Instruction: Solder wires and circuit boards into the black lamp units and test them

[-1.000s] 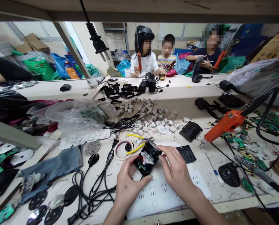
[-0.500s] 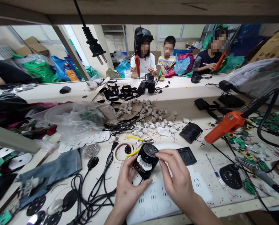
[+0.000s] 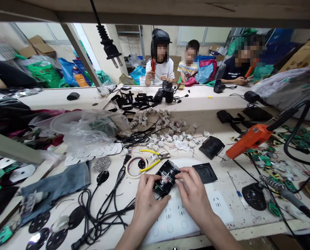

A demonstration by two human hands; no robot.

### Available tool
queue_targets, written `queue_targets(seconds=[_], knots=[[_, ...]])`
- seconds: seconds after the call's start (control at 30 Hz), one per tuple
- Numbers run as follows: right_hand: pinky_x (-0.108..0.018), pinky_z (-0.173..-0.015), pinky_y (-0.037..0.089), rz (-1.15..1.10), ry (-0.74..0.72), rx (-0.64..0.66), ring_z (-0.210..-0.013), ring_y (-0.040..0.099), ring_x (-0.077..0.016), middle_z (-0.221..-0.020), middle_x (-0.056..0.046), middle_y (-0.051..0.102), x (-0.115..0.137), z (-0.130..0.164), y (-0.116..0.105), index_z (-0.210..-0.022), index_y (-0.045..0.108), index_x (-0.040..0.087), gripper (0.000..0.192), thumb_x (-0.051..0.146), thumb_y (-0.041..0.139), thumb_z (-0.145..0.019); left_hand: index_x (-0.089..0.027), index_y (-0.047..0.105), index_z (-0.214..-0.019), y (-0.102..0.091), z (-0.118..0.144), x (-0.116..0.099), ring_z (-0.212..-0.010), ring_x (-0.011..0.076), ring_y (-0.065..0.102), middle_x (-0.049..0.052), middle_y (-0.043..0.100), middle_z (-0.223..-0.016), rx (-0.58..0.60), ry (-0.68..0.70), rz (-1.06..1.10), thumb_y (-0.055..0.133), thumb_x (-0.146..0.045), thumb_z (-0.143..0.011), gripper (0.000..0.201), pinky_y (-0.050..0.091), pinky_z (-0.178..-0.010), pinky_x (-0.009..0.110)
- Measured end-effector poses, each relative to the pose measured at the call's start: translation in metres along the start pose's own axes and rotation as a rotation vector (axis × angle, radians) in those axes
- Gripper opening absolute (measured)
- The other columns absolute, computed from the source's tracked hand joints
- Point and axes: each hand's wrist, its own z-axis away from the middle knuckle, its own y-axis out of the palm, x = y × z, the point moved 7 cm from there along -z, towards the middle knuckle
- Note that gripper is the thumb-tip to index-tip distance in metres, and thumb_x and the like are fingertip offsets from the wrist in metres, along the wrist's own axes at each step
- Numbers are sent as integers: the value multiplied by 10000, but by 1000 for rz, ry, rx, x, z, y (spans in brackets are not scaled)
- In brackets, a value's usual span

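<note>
A black plastic housing (image 3: pixel 168 176) with thin wires and a pale part showing inside is held between both hands. My left hand (image 3: pixel 148 199) grips its left side, thumb below and fingers at the upper edge. On the right edge rest the bent fingertips of my right hand (image 3: pixel 194 191), pinching the housing. Beneath them lies a white panel (image 3: pixel 170 227) with socket-like slots. A flat black rectangular part (image 3: pixel 205 173) is just beyond my right hand. Yellow-handled pliers (image 3: pixel 150 166) lie behind the housing, beside a tape roll (image 3: pixel 129 170).
An orange electric screwdriver (image 3: pixel 248 140) hangs at the right, above green circuit boards (image 3: pixel 300 139). Small white motors (image 3: pixel 168 135) are heaped behind. Black cords (image 3: pixel 110 205) and a denim piece (image 3: pixel 57 189) lie left. A plug (image 3: pixel 110 48) dangles overhead. People sit across the bench.
The housing has been turned in my hands: the round perforated black disc and white part no longer show, and the wired interior does. My left fingers have shifted onto its upper edge.
</note>
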Motion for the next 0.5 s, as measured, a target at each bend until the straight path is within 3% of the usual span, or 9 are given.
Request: queue_targets(seconds=[0.2, 0.5], knots=[[-303, -699, 506, -42, 38, 41, -781, 609, -180, -836, -34, 602, -4, -4, 7, -931, 604, 193, 166, 121, 457, -957, -206, 595, -1025, 4, -3, 0, -961, 267, 583, 51, 524, -1003, 38, -19, -57, 718, -182, -628, 417, 527, -854, 441], [-288, -711, 533, -90, 33, 100, -788, 642, -175, -847, -38, 646, -6, -11, 22, -929, 666, 189, 225, 91, 463, -918, -220, 586, -1103, 3, -3, -3, -1026, 274, 568, 62, 521, -1065, 122, 2, -88, 725, -225, -684, 442, 517, -905, 467]])
